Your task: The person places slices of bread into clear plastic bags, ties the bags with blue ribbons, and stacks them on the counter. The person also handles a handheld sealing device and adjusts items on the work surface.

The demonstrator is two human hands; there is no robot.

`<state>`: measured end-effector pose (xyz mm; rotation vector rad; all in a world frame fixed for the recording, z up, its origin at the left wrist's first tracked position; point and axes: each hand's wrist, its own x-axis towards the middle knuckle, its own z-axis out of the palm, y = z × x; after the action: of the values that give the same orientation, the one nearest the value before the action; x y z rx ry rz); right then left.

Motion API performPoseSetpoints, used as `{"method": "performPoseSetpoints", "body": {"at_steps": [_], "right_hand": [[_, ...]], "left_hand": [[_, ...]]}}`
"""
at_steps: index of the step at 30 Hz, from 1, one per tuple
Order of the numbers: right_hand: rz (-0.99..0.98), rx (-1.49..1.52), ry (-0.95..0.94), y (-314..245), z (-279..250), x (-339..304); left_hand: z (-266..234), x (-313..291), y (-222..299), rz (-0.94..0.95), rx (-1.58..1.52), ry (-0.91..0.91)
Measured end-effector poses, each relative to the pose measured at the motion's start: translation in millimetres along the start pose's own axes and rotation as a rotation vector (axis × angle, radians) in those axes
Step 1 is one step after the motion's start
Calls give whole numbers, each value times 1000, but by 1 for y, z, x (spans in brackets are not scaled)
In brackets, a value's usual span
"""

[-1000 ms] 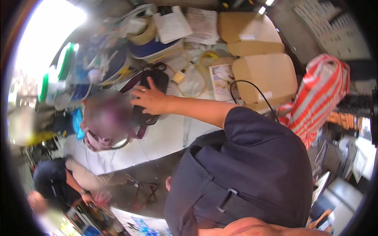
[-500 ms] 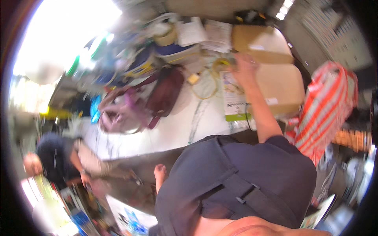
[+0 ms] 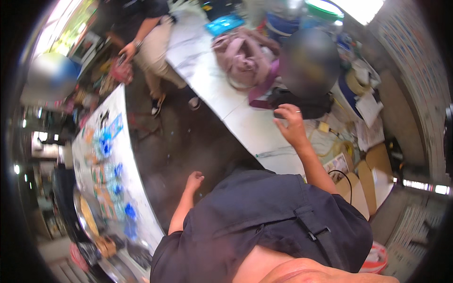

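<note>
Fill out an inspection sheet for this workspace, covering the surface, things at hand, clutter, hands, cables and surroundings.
Surface: white table with grey veining, bare along its near edge.
Things at hand: black bag nearest the right hand; mauve bag beside it.
Clutter: blue packet, loose papers and open cardboard boxes.
Hands: right open at the black bag's near edge, contact unclear; left hand over the dark floor, nothing seen in it, fingers too small to judge.
Cables: black cable arcing by the boxes.
Surroundings: a co-worker standing beyond; second white table at left, holding blue-topped items.
</note>
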<state>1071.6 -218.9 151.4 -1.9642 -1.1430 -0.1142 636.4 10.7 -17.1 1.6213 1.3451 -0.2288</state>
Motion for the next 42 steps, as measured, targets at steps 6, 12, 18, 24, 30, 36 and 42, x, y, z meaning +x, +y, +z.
{"method": "performPoseSetpoints", "body": {"at_steps": [6,12,18,24,30,36,42], "right_hand": [[-425,278,-810,-96,90,-2],[-602,409,-1064,-171,143,-42],[-136,509,-1059,-209,183,-24],[52,508,-795,-209,201,56],[-52,317,-584,-140,209,198],[0,134,-475,-13,241,409],[450,276,-193,94,298,576]], "left_hand": [[26,-88,-82,-199,-239,159],[71,-150,-191,-266,-614,173],[109,-177,-312,-92,-690,381],[36,-150,-306,-237,-675,307],[-40,-84,-224,-205,-672,279],[-82,8,-150,-158,-679,229],[-136,72,-76,-89,-727,190]]}}
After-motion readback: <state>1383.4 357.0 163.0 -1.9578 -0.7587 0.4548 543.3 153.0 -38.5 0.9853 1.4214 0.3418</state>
